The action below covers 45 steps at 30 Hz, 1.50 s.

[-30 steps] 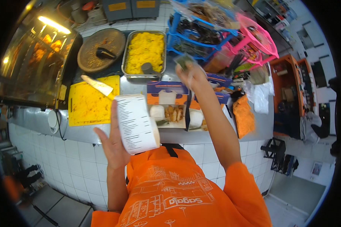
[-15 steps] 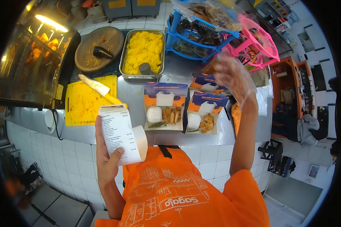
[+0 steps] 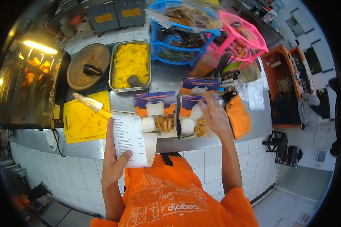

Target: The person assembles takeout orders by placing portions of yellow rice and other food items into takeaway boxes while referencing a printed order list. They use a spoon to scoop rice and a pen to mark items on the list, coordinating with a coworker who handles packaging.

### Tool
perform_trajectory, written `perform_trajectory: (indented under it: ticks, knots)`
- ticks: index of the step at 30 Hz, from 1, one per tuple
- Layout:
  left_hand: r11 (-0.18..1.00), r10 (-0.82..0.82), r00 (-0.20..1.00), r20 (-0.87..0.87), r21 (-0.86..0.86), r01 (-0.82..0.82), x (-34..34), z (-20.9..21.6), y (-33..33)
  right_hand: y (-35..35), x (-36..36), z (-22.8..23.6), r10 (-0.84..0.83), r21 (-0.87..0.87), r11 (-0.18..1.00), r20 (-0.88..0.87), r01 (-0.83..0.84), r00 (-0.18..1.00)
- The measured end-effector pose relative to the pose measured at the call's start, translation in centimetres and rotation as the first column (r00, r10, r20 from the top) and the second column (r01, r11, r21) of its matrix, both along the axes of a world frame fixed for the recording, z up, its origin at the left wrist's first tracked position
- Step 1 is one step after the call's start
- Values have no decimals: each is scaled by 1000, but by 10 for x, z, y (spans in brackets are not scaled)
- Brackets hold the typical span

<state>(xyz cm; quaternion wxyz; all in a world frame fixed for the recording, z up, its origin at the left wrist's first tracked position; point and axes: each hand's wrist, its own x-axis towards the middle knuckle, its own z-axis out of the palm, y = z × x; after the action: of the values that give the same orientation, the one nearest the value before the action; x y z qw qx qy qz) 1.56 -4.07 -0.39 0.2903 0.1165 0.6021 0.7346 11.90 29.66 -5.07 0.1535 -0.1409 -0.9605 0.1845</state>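
My left hand is closed on a long white printed receipt, its thumb on the front and the lower end curling up. My right hand, in what looks like a thin clear glove, reaches over the right edge of an open meal box; its fingers are stretched out and hold nothing. White rice and fried chicken pieces lie in that box, partly behind the hand. A second open meal box with rice and chicken stands to its left. Another box sits behind.
A knife lies on a yellow cutting board. Behind are a stone mortar, a tray of yellow rice, and blue and pink basket racks. An orange cloth lies at the right; a lit glass cabinet stands left.
My right hand has come down and left, from in front of the basket racks to the right meal box. The left hand keeps the receipt. The whole view has shifted slightly.
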Motion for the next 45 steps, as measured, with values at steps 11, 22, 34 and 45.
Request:
perform_trajectory:
  ticks: [11, 22, 34, 45]
  knots:
    - [1000, 2, 1000, -4, -29, -3, 3, 5, -20, -25, 59, 11, 35, 45, 996, 588, -76, 808]
    - [965, -213, 971, -106, 132, 226, 4, 25, 7, -18, 39, -21, -160, -92, 969, 471, 229, 868]
    - [927, -194, 978, 70, 339, 159, 4, 24, 17, -18, 46, -63, -254, -319, 846, 461, 426, 850]
    - [956, -266, 964, 9, 133, 262, 2, 22, 16, -7, 46, -59, -132, -321, 924, 251, 210, 959]
